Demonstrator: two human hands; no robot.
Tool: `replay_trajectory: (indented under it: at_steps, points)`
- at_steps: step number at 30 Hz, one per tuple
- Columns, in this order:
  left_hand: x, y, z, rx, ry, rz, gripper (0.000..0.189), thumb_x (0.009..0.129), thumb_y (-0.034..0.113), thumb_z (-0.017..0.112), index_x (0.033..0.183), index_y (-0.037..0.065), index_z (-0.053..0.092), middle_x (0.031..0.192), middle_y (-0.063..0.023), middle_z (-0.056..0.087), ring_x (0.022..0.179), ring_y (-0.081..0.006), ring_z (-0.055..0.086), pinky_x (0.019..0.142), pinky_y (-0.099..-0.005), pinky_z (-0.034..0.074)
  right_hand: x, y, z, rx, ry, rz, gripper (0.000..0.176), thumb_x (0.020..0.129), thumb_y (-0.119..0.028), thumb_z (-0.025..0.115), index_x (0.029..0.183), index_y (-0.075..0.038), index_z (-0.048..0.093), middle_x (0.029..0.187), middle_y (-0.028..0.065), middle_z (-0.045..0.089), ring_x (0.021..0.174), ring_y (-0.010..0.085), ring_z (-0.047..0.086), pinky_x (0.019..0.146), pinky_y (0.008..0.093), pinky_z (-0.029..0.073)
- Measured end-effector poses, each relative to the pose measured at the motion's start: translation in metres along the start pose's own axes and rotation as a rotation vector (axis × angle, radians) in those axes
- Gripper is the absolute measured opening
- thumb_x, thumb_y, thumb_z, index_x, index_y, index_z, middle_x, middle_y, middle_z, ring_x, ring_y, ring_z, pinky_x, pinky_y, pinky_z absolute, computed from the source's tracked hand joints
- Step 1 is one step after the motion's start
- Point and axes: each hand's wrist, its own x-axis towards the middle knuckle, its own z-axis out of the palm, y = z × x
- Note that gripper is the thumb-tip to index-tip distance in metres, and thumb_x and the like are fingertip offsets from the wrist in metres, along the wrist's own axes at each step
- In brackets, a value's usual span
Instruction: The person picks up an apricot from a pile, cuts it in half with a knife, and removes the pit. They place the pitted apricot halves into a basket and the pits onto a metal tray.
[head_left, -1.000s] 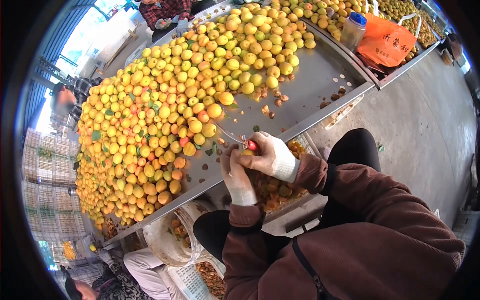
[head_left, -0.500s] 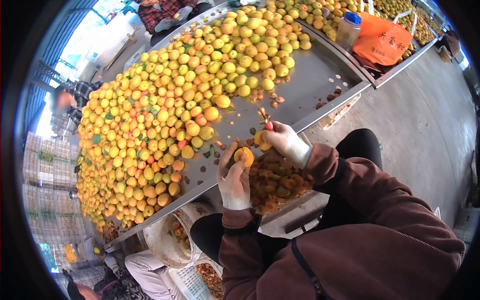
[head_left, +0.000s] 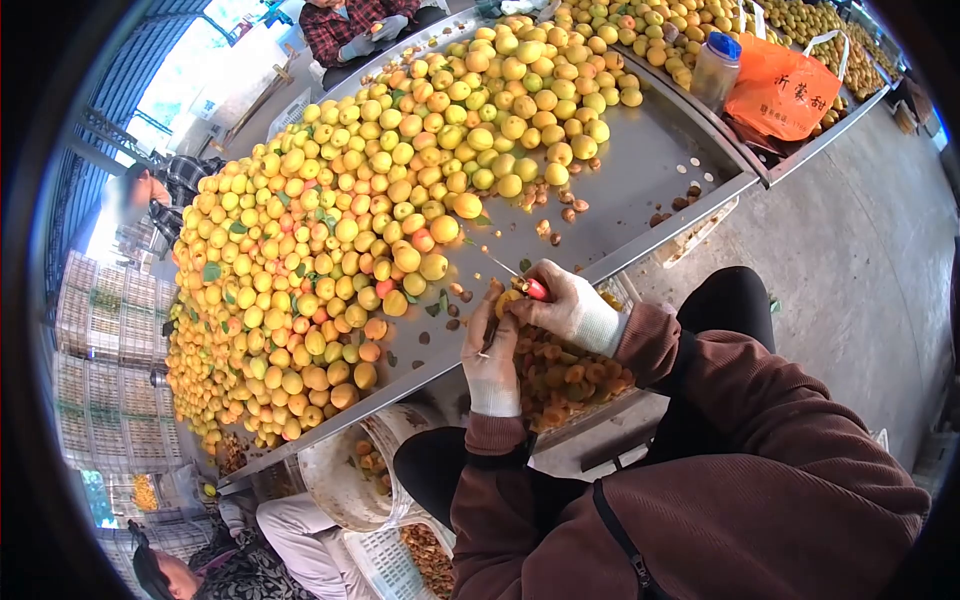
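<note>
Left hand (head_left: 492,350) back beside right hand (head_left: 568,308); right grip clamped on knife (head_left: 535,290); left seemingly pinching apricot (head_left: 507,300)

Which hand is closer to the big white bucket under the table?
Left. The left hand is just up and right of the white bucket in the picture. The right hand, gripping the red-handled knife, is farther off, beyond the left hand.

Grey concrete floor (head_left: 860,250), steel table (head_left: 640,170) (daylight left), stacked crates (head_left: 95,330)

Hands (head_left: 565,312) holding apricot (head_left: 508,300), knife (head_left: 537,290), fruit heap (head_left: 330,230)
</note>
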Motion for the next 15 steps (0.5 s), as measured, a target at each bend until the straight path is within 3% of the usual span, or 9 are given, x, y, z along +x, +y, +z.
replay_trajectory:
  at_steps: [3, 5, 8, 10, 11, 13, 15]
  points:
    - [-0.004, 0.008, 0.001, 0.080, -0.032, 0.036, 0.040, 0.093, -0.004, 0.053, 0.133, -0.002, 0.053, 0.137, -0.0106, 0.052, 0.120, -0.0182, 0.053, 0.102, -0.0307, 0.043, -0.001, 0.005, 0.001, 0.216, -0.055, 0.013, 0.037, 0.088, -0.023, 0.070, 0.110, 0.001, 0.055, 0.096, 0.0066, 0.064, 0.087, 0.0105, 0.059, 0.076, 0.0281, 0.051]
    - [-0.008, 0.020, 0.006, 0.039, 0.004, -0.011, 0.040, 0.094, 0.009, 0.059, 0.132, -0.002, 0.054, 0.127, -0.0091, 0.056, 0.109, -0.0157, 0.057, 0.091, -0.0264, 0.046, -0.004, 0.001, 0.001, 0.358, -0.083, 0.033, 0.034, 0.089, -0.021, 0.069, 0.111, 0.001, 0.054, 0.097, 0.0061, 0.063, 0.086, 0.0113, 0.059, 0.076, 0.0283, 0.051]
    - [-0.009, 0.023, 0.003, -0.007, -0.033, -0.020, 0.042, 0.093, 0.009, 0.059, 0.134, -0.002, 0.053, 0.127, -0.0093, 0.056, 0.108, -0.0150, 0.057, 0.088, -0.0248, 0.047, -0.011, -0.008, 0.001, 0.645, -0.066, 0.042, 0.034, 0.090, -0.018, 0.065, 0.116, 0.000, 0.055, 0.098, 0.0056, 0.063, 0.081, 0.0156, 0.064, 0.067, 0.0297, 0.053]
    - [-0.009, 0.020, 0.002, -0.035, -0.023, -0.024, 0.043, 0.093, 0.008, 0.058, 0.134, -0.002, 0.052, 0.127, -0.0099, 0.056, 0.108, -0.0152, 0.057, 0.088, -0.0250, 0.047, -0.014, -0.021, -0.006, 0.712, -0.116, 0.279, 0.034, 0.092, -0.020, 0.062, 0.120, -0.001, 0.054, 0.089, 0.0036, 0.061, 0.066, 0.0112, 0.058, 0.054, 0.0249, 0.047]
    - [-0.008, 0.019, 0.001, -0.068, -0.012, -0.023, 0.044, 0.093, 0.008, 0.058, 0.135, -0.003, 0.051, 0.126, -0.0104, 0.057, 0.109, -0.0154, 0.057, 0.088, -0.0252, 0.047, -0.014, -0.017, -0.008, 0.715, -0.117, 0.279, 0.034, 0.092, -0.020, 0.062, 0.120, -0.001, 0.054, 0.089, 0.0036, 0.061, 0.066, 0.0112, 0.058, 0.054, 0.0249, 0.047]
    - [-0.008, 0.024, 0.005, -0.098, -0.016, -0.050, 0.044, 0.093, 0.008, 0.058, 0.135, -0.004, 0.050, 0.127, -0.0112, 0.057, 0.111, -0.0160, 0.056, 0.090, -0.0263, 0.046, -0.013, -0.008, -0.011, 1.010, -0.322, 0.399, 0.035, 0.092, -0.021, 0.061, 0.121, -0.003, 0.054, 0.081, 0.0030, 0.059, 0.053, 0.0081, 0.048, 0.045, 0.0210, 0.037]
    - [-0.008, 0.025, 0.003, -0.128, -0.025, -0.077, 0.045, 0.093, 0.008, 0.058, 0.135, -0.004, 0.050, 0.127, -0.0120, 0.057, 0.112, -0.0166, 0.055, 0.092, -0.0274, 0.046, -0.012, -0.006, -0.009, 1.024, -0.304, 0.417, 0.036, 0.092, -0.022, 0.061, 0.122, -0.003, 0.053, 0.079, 0.0033, 0.059, 0.049, 0.0076, 0.044, 0.042, 0.0211, 0.033]
